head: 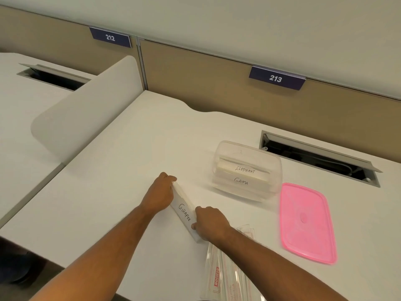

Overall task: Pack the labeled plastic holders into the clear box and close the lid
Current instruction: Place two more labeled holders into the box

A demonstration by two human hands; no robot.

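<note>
A long plastic holder labeled "GIRAFEE" (184,210) lies on the white desk (121,174). My left hand (159,195) grips its far end and my right hand (209,222) grips its near end. To the right stands the clear box (247,170), open on top, with two holders inside labeled "ELEPHANT" (244,169) and "GAMA" (240,181). The pink lid (306,222) lies flat on the desk to the right of the box. More clear plastic holders with red print (225,276) lie under my right forearm near the desk's front edge.
A cable slot with a raised flap (319,157) opens in the desk behind the box. A white curved divider (86,107) stands at the left, a beige partition (217,83) with signs 212 and 213 at the back.
</note>
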